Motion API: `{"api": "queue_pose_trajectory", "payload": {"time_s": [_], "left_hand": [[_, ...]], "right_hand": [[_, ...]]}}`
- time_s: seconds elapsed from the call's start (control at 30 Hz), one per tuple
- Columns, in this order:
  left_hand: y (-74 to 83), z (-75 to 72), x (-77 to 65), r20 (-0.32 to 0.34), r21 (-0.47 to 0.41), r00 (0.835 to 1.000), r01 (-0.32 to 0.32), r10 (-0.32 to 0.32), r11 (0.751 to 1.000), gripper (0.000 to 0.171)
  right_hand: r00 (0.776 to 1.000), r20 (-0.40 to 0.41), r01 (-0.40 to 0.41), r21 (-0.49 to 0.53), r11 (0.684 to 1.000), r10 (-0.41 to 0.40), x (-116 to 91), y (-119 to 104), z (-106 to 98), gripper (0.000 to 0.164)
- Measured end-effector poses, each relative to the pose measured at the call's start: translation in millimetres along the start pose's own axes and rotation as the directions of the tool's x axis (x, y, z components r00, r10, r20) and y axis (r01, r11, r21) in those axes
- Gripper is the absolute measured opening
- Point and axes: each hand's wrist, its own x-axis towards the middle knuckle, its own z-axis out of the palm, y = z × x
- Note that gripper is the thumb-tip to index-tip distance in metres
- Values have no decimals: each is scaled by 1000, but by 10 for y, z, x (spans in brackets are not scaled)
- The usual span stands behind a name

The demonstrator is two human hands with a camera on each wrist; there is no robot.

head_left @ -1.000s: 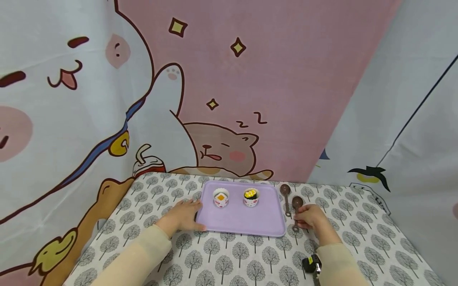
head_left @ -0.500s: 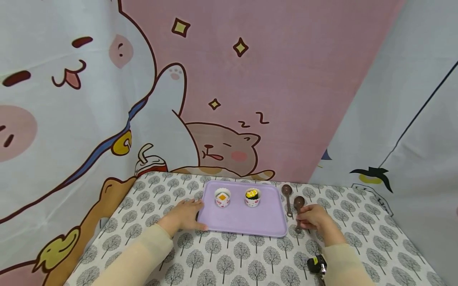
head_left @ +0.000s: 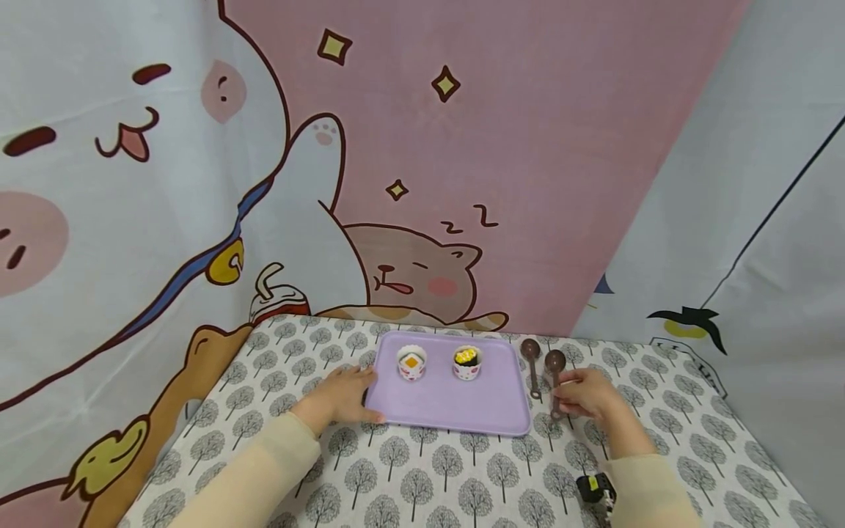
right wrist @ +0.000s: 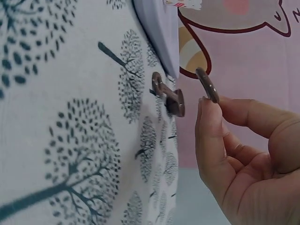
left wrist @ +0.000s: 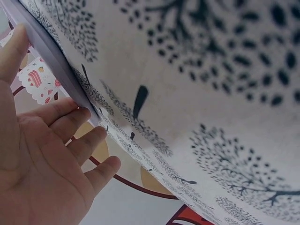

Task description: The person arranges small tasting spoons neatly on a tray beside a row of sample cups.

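Note:
My right hand (head_left: 587, 396) pinches the handle of a brown spoon (head_left: 555, 361) between thumb and fingertips, its round bowl pointing away from me. In the right wrist view, the ring-shaped handle end (right wrist: 207, 85) stands out from the pinch, raised off the cloth. A second brown spoon (head_left: 532, 367) lies just left of it, beside the tray. At the left rim of the lilac tray (head_left: 455, 411) rests my left hand (head_left: 342, 397), fingers extended along the edge and thumb at the near corner. Two patterned paper cups stand on the tray: one with a white and orange filling (head_left: 412, 364), one with yellow-topped black food (head_left: 467, 364).
A cloth (head_left: 396, 469) printed with grey trees covers the table. Behind it hangs a pink and white cartoon backdrop (head_left: 548, 147), close to the tray's far edge. A black device (head_left: 594, 487) sits at my right wrist.
My right hand has lifted the spoon slightly and shifted a little to the right with it. The left hand, tray, cups and other spoon keep their places.

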Motion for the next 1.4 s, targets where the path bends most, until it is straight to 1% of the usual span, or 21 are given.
{"api": "queue_pose_trajectory", "payload": {"time_s": [0.17,0.43,0.67,0.87,1.03,1.27,1.4], "left_hand": [[-3,-14,5,0,-15,1000,-1,1,1000,97],[-7,-12,6,2,-12,1000,3,-2,1000,98],[-9,-7,6,-1,-7,1000,-3,3,1000,98],[-7,-5,6,-13,-6,1000,-13,13,1000,99],[-4,3,9,-16,-19,1000,-9,9,1000,99],[-31,26,3,-12,-27,1000,-4,4,1000,100],[-37,31,-3,-13,-38,1000,-4,3,999,99]], "right_hand": [[1000,7,27,6,1000,-27,-65,-74,-18,45],[993,52,106,38,994,-108,-167,-209,-12,45],[991,73,112,62,992,-116,-206,-279,22,48],[981,116,149,87,985,-158,-276,-392,62,48],[971,136,181,115,977,-196,-332,-505,117,49],[966,152,183,160,970,-207,-341,-569,205,50],[962,171,181,180,967,-212,-325,-586,265,47]]}}
